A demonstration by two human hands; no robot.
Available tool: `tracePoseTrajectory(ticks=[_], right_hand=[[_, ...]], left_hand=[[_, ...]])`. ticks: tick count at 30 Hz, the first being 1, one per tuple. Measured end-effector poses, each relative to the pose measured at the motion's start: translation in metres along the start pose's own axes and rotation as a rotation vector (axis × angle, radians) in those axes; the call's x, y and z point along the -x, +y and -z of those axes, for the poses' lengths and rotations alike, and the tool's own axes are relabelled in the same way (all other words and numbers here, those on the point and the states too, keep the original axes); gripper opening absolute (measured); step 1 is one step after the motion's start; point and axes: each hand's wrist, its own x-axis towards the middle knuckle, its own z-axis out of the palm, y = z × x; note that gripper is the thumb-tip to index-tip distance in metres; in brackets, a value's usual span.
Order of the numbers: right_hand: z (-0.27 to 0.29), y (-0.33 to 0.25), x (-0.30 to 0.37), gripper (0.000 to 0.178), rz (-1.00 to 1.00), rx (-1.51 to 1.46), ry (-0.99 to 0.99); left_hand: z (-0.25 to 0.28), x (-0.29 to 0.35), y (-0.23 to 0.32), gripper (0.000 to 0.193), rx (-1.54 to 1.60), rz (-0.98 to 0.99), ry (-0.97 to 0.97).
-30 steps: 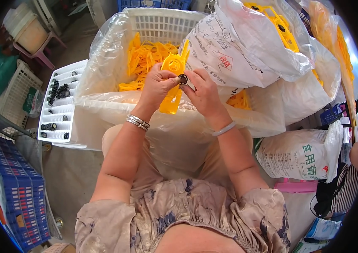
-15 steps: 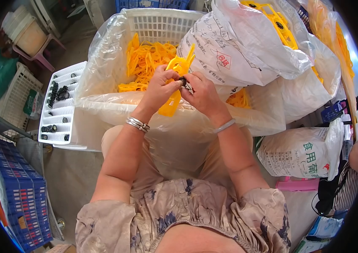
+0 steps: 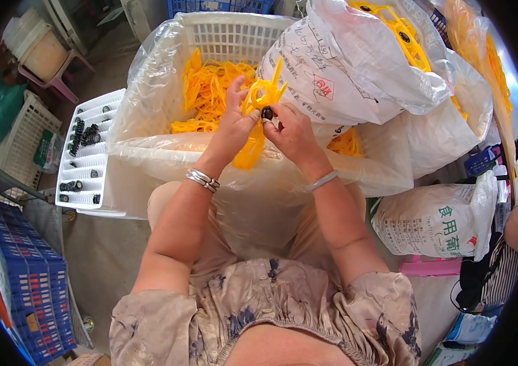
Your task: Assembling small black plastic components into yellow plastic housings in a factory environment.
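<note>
A yellow plastic part [image 3: 249, 152] with a ring-shaped end and pointed prongs is held upright over the near edge of a plastic-lined crate [image 3: 234, 35]. My left hand [image 3: 232, 122] grips it from the left with the thumb, while its upper fingers are raised. A small black round piece [image 3: 267, 113] sits against the yellow part's right side. My right hand [image 3: 294, 133] pinches this black piece between thumb and curled fingers. Whether the piece is fixed to the yellow part I cannot tell. Many similar yellow parts [image 3: 201, 91] lie heaped in the crate behind.
At the left stands a white slotted tray [image 3: 91, 160] with stacks of black round pieces [image 3: 76, 137]. A full white sack [image 3: 332, 67] rests on the crate's right side, and another sack [image 3: 433, 219] stands lower right. Blue crates [image 3: 27, 274] are at lower left.
My left fingers have lifted and spread away from the yellow part. The part has turned slightly, so the black piece now faces up more fully between my hands.
</note>
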Motion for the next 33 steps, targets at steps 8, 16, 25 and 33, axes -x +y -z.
tracePoseTrajectory(ticks=[8, 16, 25, 33], right_hand=[[0.006, -0.007, -0.003, 0.026, 0.032, 0.094, 0.049], [0.004, -0.005, -0.005, 0.025, 0.043, 0.2, 0.086], [0.011, -0.005, -0.008, 0.018, 0.156, 0.088, -0.014], [0.009, -0.016, -0.006, 0.021, 0.073, 0.273, 0.011]], left_hand=[[0.022, -0.007, -0.01, 0.039, 0.292, 0.483, -0.144], [0.012, -0.003, -0.01, 0.045, 0.548, 0.542, -0.14], [0.013, -0.003, -0.018, 0.03, 0.792, 0.63, -0.209], [0.002, 0.003, -0.02, 0.03, 0.622, 0.509, -0.068]])
